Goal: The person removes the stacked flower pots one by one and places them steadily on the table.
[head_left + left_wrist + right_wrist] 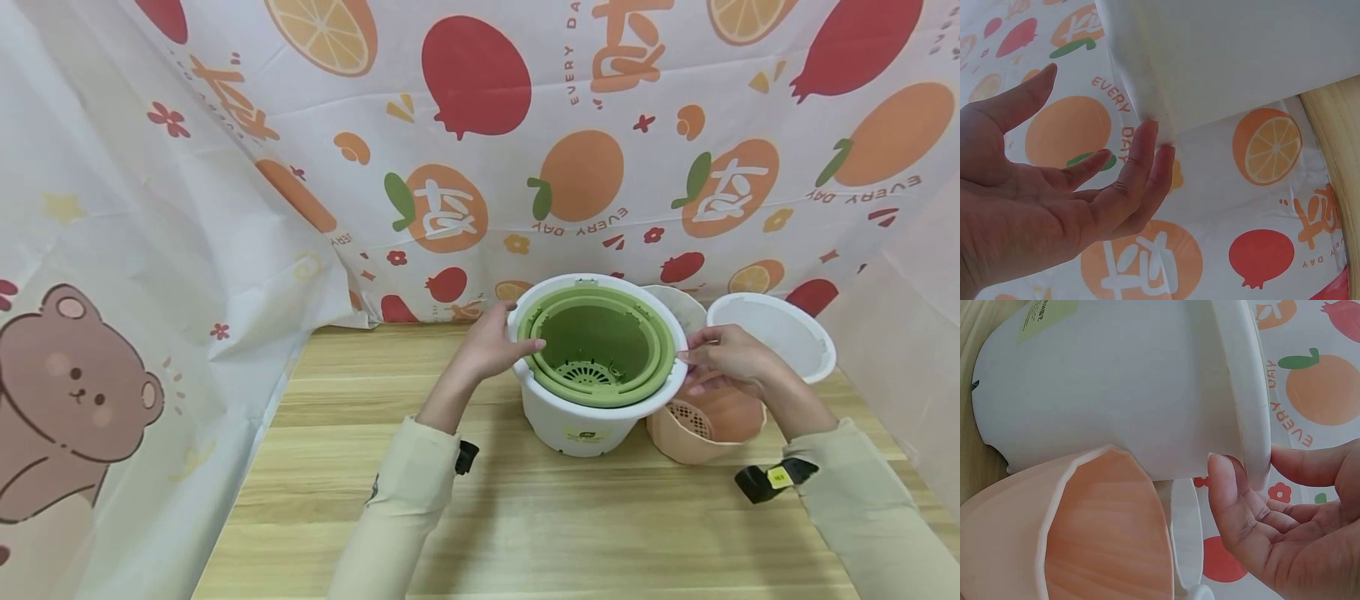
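A white flower pot stands on the table, with green plastic pots nested inside it. My left hand is at its left rim, thumb over the opening. In the left wrist view, the left fingertips touch the white pot near its rim while the thumb stands apart. On the other side, my right hand pinches the white rim between thumb and fingers, seen closely in the right wrist view. Below that hand lies a tilted peach-coloured pot, partly covered by the white pot and the hand.
Behind the peach pot is a white pot or container, mostly hidden. A round white container stands at the right. Fruit-printed cloth hangs behind the wooden table, and a bear-printed sheet hangs at the left.
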Motion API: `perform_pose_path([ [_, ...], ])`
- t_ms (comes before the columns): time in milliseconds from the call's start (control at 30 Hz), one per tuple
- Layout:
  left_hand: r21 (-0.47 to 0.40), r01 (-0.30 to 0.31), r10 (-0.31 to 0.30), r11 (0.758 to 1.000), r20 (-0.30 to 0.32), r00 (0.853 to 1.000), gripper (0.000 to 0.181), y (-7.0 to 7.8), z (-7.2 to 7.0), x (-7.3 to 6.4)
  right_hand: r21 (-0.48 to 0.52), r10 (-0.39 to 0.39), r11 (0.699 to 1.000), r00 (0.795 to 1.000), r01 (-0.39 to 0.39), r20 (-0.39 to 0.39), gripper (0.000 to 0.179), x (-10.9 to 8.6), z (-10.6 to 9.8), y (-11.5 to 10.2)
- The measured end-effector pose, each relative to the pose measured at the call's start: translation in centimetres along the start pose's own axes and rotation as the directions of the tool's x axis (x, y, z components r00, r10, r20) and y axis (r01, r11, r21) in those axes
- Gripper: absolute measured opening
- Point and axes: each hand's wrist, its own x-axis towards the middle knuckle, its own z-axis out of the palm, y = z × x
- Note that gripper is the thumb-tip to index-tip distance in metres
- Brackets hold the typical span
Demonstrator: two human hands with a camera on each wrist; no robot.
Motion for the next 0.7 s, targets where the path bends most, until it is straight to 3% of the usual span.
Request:
perform_pose_path([
  [700,0.124,0.037,-0.046,0.992,0.064,0.997,0.067,1.1,-0.1,0.6,0.008,-0.012,1.000,1.000,0.012,0.004,0.036,0.0,0.0,0.1],
])
